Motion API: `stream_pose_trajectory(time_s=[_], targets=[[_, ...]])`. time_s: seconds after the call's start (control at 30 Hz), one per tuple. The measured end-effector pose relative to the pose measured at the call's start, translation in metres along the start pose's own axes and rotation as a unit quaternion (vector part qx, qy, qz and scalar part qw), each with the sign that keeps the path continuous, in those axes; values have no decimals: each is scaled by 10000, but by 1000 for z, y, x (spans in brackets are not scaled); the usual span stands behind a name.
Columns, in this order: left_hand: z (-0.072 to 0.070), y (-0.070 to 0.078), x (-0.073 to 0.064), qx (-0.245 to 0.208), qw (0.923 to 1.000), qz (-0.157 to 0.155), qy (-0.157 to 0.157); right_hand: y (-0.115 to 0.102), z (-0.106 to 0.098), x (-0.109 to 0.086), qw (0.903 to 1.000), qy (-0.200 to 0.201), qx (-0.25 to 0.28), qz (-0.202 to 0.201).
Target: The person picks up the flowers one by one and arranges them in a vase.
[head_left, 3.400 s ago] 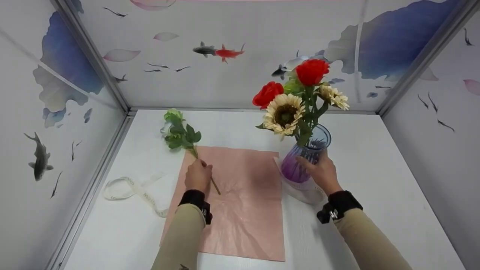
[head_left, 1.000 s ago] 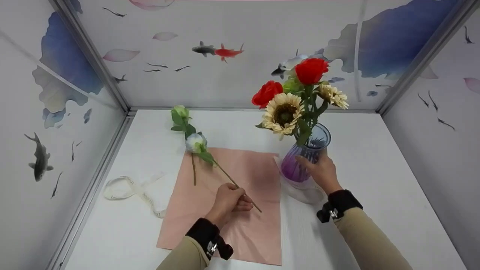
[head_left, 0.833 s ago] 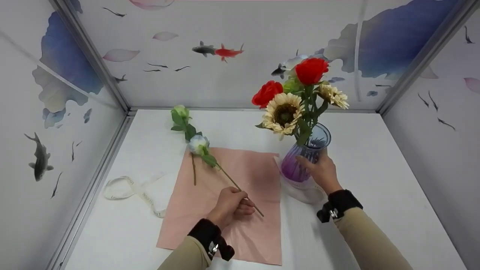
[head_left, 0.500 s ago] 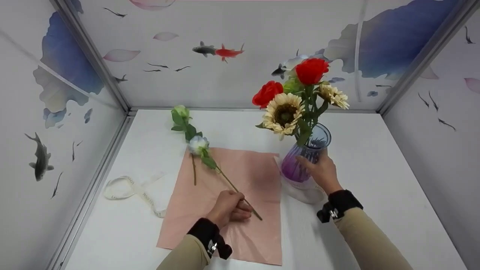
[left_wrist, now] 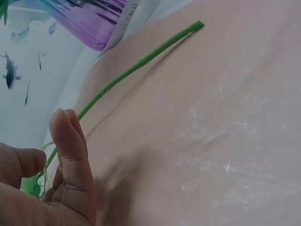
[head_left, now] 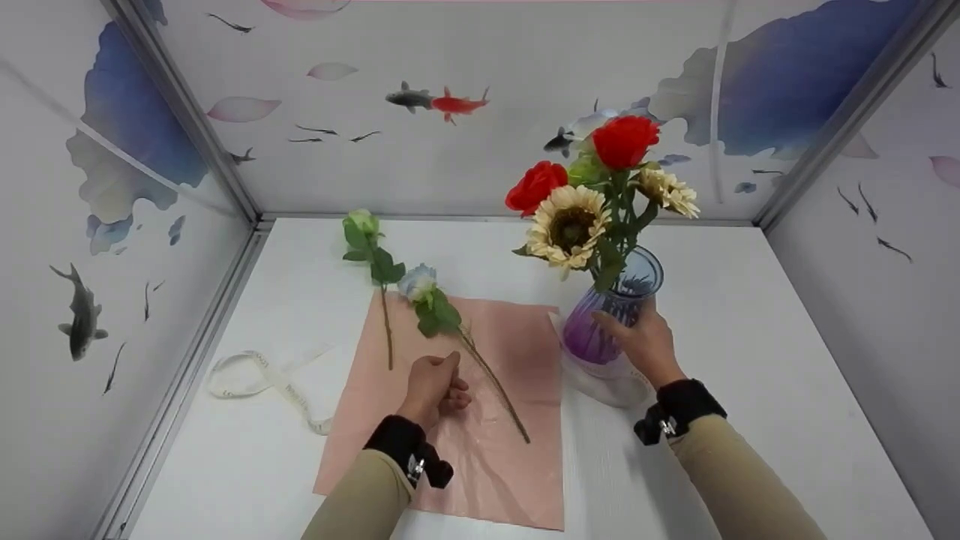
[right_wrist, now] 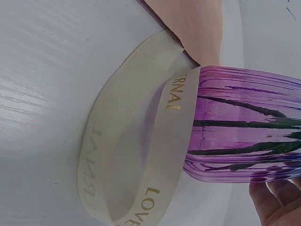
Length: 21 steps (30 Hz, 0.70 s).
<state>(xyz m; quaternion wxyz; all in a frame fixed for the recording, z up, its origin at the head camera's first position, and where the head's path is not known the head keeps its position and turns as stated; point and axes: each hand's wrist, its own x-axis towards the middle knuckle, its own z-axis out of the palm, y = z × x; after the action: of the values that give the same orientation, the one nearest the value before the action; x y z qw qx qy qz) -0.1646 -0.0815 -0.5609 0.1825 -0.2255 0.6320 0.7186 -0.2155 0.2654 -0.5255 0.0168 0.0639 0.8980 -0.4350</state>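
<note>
A pale blue artificial flower (head_left: 418,283) with a long green stem (left_wrist: 141,62) lies slantwise over the pink wrapping paper (head_left: 517,480). My left hand (head_left: 435,388) hovers just left of that stem, its fingers loosely bent and a gap between thumb and fingertips in the left wrist view. Farther left, a green-white flower (head_left: 363,225) lies with its stem on the paper. My right hand (head_left: 643,341) grips the ribbed blue-purple glass vase (head_left: 589,337) from the right. In the vase stand red roses (head_left: 625,142) and cream sunflowers (head_left: 570,227).
A cream lettered ribbon (head_left: 281,386) curls on the white table (head_left: 720,300) to the left. Its other part (right_wrist: 160,155) loops near the vase's base at the paper's right edge. Printed panels (head_left: 480,165) wall in the table at the back and both sides.
My left hand set down the green-white flower, then brought the blue one rightward onto the paper. It has now let go and shifted left of the stem. The right hand stays on the vase.
</note>
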Motion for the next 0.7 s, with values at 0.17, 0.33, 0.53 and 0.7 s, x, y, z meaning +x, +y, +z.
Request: stream_pose_trajectory(time_s=[0.17, 0.33, 0.53, 0.7], targets=[[-2, 2, 6, 258, 9993, 159, 231, -3, 0, 0, 10000, -4, -11, 35], [4, 4, 10, 683, 9966, 362, 299, -6, 1, 1, 10000, 87, 9, 12], [15, 7, 21, 1363, 9877, 600, 472, -11, 3, 0, 9998, 197, 9, 29], [25, 10, 31, 1899, 9776, 622, 654, -15, 7, 1, 9993, 362, -71, -116]])
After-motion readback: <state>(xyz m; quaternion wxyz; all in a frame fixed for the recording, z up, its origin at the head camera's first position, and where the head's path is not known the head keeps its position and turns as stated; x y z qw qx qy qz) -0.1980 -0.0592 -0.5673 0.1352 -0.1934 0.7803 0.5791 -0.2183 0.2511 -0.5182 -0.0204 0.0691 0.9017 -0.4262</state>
